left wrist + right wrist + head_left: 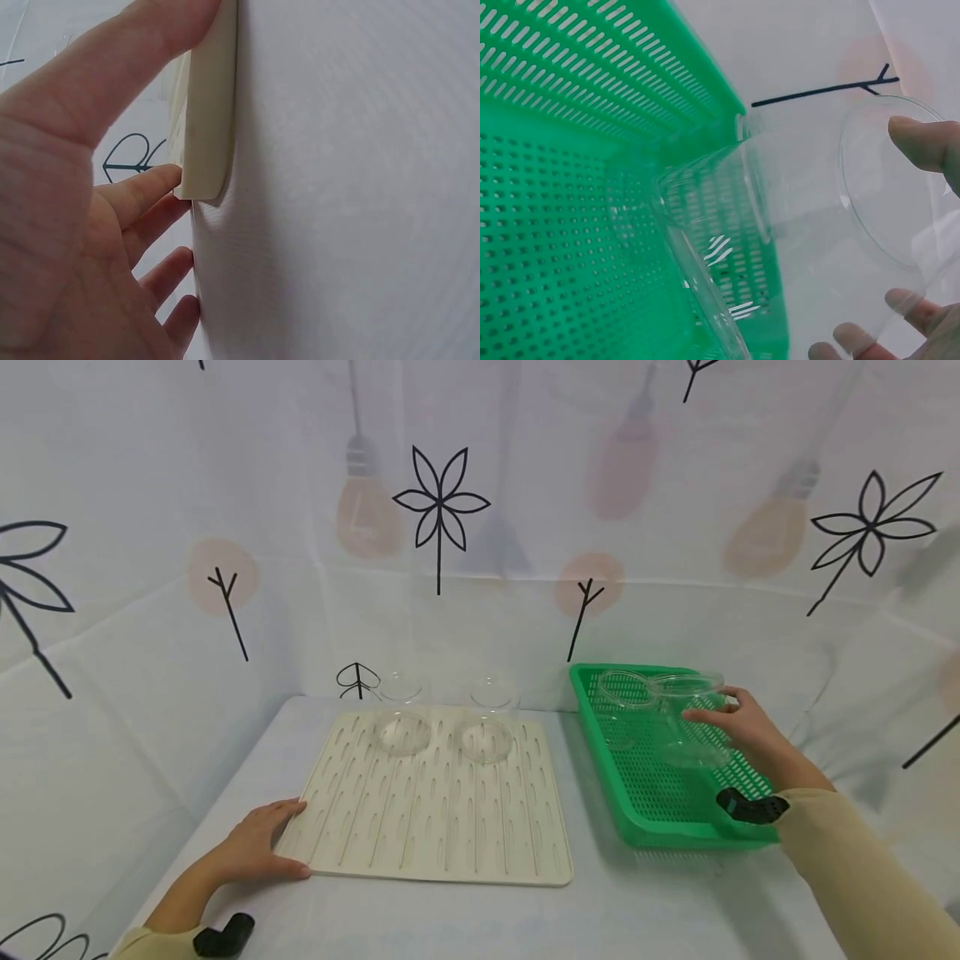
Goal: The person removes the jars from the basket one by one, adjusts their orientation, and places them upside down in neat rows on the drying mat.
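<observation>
My right hand [750, 727] grips a clear glass [693, 756] above the green basket [622, 810], thumb and fingers on opposite sides in the right wrist view. A second clear glass [619, 731] stands beside it in the basket. Two more clear glasses, the left glass [402, 739] and the right glass [485, 745], stand on the far part of a cream ridged drying mat [435, 827]. At that mat's near left corner rests my left hand [251, 847], thumb along the front edge and fingers against the left side. In the left wrist view the mat's edge [210, 112] shows between them.
A white cloth-covered table [420, 918] carries the mat on the left and the basket on the right. Behind them hangs a patterned white curtain [480, 627], close to the mat's far edge. The basket's raised green walls surround its glasses.
</observation>
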Tool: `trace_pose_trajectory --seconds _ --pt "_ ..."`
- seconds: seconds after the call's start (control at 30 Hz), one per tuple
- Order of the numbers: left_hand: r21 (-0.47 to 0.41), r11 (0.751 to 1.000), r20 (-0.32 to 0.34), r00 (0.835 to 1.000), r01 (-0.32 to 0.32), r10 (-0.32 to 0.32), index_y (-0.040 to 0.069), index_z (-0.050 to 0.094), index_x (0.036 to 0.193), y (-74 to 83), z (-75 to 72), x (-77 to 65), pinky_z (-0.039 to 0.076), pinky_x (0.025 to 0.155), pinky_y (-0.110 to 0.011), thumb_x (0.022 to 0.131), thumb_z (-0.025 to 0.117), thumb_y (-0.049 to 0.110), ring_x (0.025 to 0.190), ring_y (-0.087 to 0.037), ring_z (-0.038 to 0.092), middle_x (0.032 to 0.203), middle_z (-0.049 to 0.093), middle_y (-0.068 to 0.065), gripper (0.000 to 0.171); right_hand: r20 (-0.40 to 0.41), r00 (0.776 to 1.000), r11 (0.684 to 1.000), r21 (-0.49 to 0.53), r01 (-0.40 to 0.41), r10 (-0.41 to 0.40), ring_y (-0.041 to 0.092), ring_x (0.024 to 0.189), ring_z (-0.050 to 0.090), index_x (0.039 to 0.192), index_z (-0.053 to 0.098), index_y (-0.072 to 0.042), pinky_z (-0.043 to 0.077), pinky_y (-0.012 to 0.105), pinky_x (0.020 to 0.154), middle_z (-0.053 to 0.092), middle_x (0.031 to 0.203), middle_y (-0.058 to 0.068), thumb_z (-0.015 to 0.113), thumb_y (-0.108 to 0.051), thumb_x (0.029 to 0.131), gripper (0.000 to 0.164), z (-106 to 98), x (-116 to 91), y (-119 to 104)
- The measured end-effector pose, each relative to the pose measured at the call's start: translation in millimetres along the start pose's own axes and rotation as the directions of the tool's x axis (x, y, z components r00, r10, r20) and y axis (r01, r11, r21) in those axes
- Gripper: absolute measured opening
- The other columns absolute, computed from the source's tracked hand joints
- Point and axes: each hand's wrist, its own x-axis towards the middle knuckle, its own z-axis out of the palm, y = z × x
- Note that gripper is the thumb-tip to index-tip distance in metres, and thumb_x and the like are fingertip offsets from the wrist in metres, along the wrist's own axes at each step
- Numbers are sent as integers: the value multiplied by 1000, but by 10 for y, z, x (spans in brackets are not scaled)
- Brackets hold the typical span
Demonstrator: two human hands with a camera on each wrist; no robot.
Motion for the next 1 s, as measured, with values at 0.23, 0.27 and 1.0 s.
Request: trace_pose_trajectory --seconds 0.23,0.27,1.0 --pt "-9 1000 -1 1000 -2 2 -6 46 131 1 17 -9 32 91 -64 59 82 51 118 -51 36 132 43 -28 99 -20 999 998 -61 28 -29 56 126 16 145 -12 2 28 64 93 3 142 40 59 -45 89 102 51 -69 -128" --pt "-9 1000 0 1000 -4 4 -6 46 131 2 15 -9 32 91 -64 59 82 51 118 -51 36 132 43 -29 98 -24 999 997 -71 33 -35 56 125 16 145 -11 2 29 64 92 4 142 40 59 -45 88 102 58 -78 -143" --pt "-1 1000 1 1000 -13 13 -6 46 130 -12 8 5 32 90 -64 59 83 50 118 -52 36 131 43 -29 98 -57 990 983 -140 117 -126 52 124 22 147 -2 0 33 63 90 14 139 37 64 -41 87 98 216 -221 -457"
